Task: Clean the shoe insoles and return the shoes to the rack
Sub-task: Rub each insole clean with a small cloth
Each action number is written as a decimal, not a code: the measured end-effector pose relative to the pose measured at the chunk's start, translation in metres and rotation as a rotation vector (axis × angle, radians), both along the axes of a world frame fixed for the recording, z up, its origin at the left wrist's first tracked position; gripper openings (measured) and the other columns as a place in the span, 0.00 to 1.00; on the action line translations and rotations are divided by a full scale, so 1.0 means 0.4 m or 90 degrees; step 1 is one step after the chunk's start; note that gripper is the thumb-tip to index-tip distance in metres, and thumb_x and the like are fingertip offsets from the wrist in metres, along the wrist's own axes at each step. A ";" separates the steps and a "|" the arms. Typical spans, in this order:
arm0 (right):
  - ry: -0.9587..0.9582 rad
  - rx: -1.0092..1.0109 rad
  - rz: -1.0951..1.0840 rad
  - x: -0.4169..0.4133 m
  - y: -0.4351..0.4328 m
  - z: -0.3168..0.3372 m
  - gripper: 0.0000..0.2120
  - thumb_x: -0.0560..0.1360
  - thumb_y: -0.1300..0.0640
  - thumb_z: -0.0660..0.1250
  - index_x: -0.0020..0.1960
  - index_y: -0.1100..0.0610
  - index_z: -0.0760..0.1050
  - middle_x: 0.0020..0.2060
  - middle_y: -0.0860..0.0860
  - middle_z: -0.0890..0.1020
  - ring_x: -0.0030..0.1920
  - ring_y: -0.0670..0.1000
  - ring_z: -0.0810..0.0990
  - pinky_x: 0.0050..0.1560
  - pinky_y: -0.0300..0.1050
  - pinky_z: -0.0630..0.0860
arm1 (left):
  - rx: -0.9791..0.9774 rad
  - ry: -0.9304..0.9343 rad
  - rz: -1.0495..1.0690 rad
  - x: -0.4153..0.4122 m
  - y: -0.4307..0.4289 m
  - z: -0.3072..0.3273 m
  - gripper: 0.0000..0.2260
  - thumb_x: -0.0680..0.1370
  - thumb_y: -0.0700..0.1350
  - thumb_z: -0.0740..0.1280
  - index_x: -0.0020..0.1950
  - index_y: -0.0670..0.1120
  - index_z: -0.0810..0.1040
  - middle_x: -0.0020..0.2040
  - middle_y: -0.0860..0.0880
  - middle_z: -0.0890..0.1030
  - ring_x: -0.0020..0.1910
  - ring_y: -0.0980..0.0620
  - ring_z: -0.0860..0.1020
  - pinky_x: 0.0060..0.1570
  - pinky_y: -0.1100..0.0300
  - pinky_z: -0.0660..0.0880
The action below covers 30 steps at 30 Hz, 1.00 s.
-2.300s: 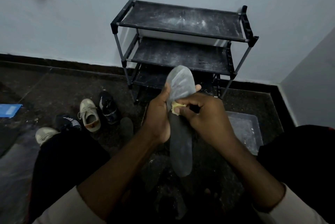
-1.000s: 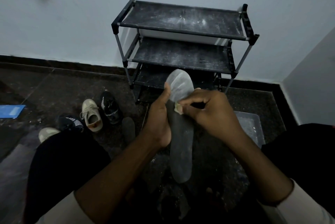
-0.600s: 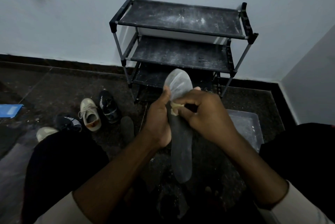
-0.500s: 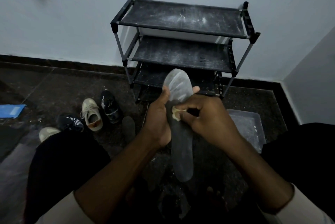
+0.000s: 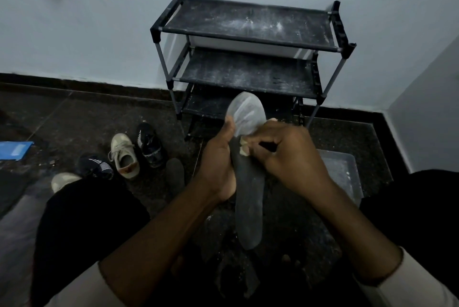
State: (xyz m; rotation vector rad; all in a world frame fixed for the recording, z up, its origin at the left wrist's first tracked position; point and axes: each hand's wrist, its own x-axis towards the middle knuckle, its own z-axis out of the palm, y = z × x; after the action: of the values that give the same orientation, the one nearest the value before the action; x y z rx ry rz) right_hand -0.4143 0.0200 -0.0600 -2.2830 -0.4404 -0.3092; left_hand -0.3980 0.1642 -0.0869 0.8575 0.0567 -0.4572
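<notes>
Left hand: The person's left hand (image 5: 218,165) grips the grey insole (image 5: 249,197) by its edge, thumb along the side. It holds the insole upright over the lap, face turned to the other hand.
Right hand: The right hand (image 5: 290,157) curls round a yellowish scrap of sponge or cloth (image 5: 243,148). It presses the scrap where the insole's dark stretch meets its pale, streaked toe end, apparently mid-scrub.
Tub: A clear plastic tub (image 5: 340,170) sits on the floor just right of the right hand, probably kept in reach; its contents cannot be told.
Spare insole: A dark insole (image 5: 175,172) lies flat near the left hand.
Shoes: A white sneaker (image 5: 124,157) and a black trainer (image 5: 149,145) stand farther left, off the rack.
Rack: The black three-tier shoe rack (image 5: 248,40), shelves dusted white, stands beyond both hands against the wall.
</notes>
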 end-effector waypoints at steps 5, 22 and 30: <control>0.010 0.023 -0.028 -0.002 -0.027 -0.002 0.07 0.73 0.61 0.77 0.49 0.52 0.87 0.46 0.42 0.87 0.48 0.39 0.84 0.52 0.46 0.82 | -0.023 0.002 -0.007 0.001 0.004 0.011 0.28 0.86 0.58 0.47 0.76 0.41 0.67 0.70 0.38 0.75 0.71 0.42 0.74 0.69 0.50 0.73; -0.013 -0.041 -0.043 0.000 -0.039 -0.008 0.08 0.74 0.59 0.75 0.53 0.52 0.87 0.47 0.46 0.85 0.46 0.45 0.83 0.49 0.51 0.82 | 0.007 0.009 -0.023 0.011 0.016 -0.004 0.26 0.85 0.57 0.52 0.77 0.41 0.65 0.69 0.38 0.76 0.70 0.42 0.75 0.70 0.47 0.71; -0.030 -0.056 -0.008 -0.011 -0.034 -0.009 0.12 0.73 0.64 0.75 0.56 0.57 0.85 0.49 0.51 0.84 0.47 0.48 0.83 0.51 0.49 0.82 | 0.122 -0.117 -0.001 -0.002 0.009 0.002 0.22 0.71 0.21 0.59 0.58 0.39 0.79 0.45 0.45 0.86 0.43 0.48 0.85 0.43 0.57 0.82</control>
State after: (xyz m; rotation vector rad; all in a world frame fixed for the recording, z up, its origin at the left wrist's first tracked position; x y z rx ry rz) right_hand -0.4187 0.0064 -0.0637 -2.3690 -0.4716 -0.3567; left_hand -0.3987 0.1676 -0.0859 1.0847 -0.0707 -0.3757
